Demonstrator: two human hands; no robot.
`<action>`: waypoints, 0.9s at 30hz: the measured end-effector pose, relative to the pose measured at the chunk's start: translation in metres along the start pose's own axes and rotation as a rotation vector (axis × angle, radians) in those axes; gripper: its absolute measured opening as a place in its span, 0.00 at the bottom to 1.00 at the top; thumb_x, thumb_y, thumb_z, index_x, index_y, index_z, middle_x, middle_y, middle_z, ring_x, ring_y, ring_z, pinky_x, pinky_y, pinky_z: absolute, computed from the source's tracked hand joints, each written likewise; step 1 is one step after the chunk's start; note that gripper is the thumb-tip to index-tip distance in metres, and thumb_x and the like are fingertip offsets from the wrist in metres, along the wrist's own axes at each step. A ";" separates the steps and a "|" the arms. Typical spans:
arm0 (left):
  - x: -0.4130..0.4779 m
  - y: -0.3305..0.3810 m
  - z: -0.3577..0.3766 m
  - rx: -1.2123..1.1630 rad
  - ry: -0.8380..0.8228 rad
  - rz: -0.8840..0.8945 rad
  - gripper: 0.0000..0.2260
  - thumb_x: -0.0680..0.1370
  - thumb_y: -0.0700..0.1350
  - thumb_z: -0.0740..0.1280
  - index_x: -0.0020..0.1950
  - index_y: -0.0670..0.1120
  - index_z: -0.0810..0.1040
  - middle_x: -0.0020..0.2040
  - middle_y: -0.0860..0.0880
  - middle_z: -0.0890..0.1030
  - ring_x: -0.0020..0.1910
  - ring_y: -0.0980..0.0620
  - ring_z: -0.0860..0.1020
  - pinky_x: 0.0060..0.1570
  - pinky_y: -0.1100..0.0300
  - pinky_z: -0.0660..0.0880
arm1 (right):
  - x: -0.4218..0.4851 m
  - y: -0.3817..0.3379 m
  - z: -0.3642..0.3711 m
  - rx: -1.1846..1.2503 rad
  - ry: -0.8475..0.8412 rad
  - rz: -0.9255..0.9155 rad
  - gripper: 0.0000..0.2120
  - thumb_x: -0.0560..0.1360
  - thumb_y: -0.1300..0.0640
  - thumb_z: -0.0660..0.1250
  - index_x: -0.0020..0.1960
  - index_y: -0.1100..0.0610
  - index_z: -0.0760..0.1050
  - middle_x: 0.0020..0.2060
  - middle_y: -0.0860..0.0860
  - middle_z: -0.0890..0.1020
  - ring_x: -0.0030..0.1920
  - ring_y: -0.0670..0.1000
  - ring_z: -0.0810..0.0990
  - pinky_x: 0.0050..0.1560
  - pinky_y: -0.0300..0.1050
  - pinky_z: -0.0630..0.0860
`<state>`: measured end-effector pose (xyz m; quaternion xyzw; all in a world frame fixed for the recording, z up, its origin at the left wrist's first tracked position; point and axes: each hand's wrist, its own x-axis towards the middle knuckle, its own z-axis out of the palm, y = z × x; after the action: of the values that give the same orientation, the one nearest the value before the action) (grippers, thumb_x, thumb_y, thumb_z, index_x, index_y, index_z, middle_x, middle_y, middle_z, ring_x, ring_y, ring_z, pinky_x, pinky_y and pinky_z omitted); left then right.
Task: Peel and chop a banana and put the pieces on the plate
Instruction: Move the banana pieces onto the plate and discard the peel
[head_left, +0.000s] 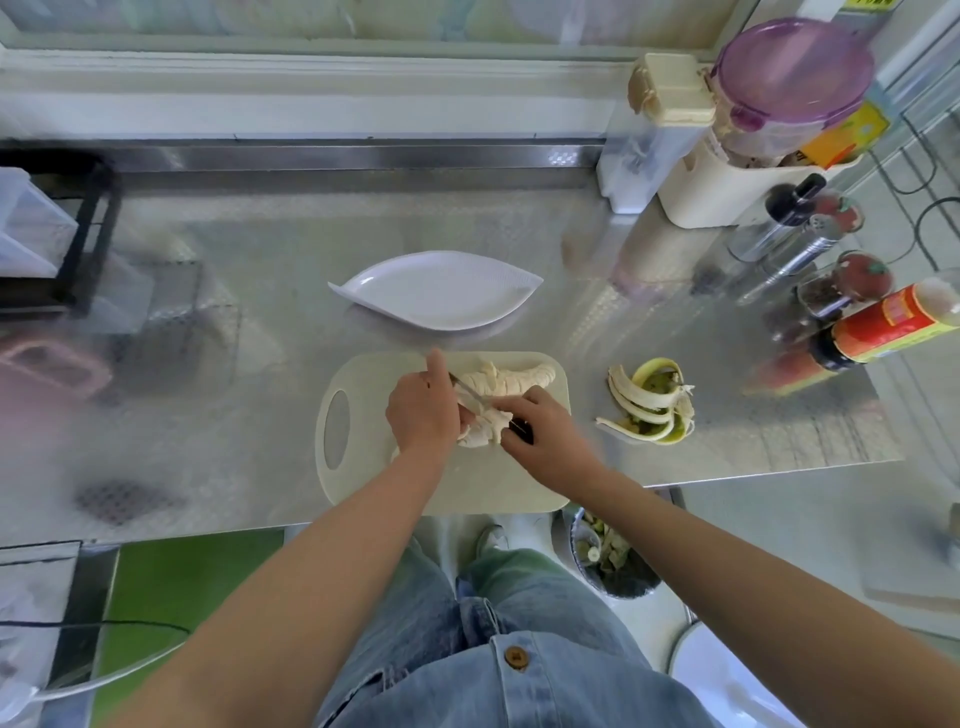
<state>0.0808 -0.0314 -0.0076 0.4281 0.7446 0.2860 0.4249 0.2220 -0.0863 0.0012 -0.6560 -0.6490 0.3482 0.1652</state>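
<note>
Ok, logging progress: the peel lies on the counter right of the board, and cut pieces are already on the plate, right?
No: the head view shows a bare plate; the pieces are on the board. The peel is right of it.

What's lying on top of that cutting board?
A peeled banana, steadied by the left hand, and a knife gripped by the right hand. The hands hide part of the banana and the blade.

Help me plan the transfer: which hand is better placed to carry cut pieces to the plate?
Left, probably. The left hand holds the banana, carries no tool, and sits nearer the plate; the right hand grips the knife.
</note>
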 end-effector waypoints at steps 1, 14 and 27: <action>-0.002 0.000 0.001 -0.020 -0.038 -0.002 0.31 0.77 0.63 0.45 0.38 0.45 0.80 0.30 0.45 0.82 0.37 0.45 0.81 0.46 0.54 0.75 | 0.000 0.004 -0.002 0.057 0.026 0.045 0.07 0.75 0.59 0.63 0.50 0.56 0.79 0.40 0.53 0.72 0.38 0.51 0.71 0.41 0.44 0.69; 0.006 -0.026 0.020 0.302 -0.015 0.317 0.11 0.80 0.40 0.58 0.57 0.40 0.78 0.54 0.43 0.77 0.53 0.46 0.74 0.54 0.57 0.68 | -0.006 0.057 -0.019 0.801 0.331 0.563 0.12 0.81 0.56 0.59 0.40 0.59 0.67 0.25 0.53 0.66 0.24 0.50 0.64 0.23 0.40 0.65; 0.015 -0.028 0.039 0.380 -0.055 0.442 0.13 0.77 0.36 0.59 0.60 0.40 0.77 0.59 0.43 0.77 0.59 0.44 0.72 0.59 0.56 0.68 | -0.012 0.082 -0.004 0.659 0.461 0.631 0.16 0.80 0.52 0.59 0.35 0.57 0.65 0.26 0.55 0.68 0.25 0.50 0.67 0.26 0.43 0.67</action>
<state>0.1000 -0.0294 -0.0541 0.6593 0.6618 0.2154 0.2845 0.2866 -0.1050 -0.0481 -0.7927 -0.2219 0.4135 0.3890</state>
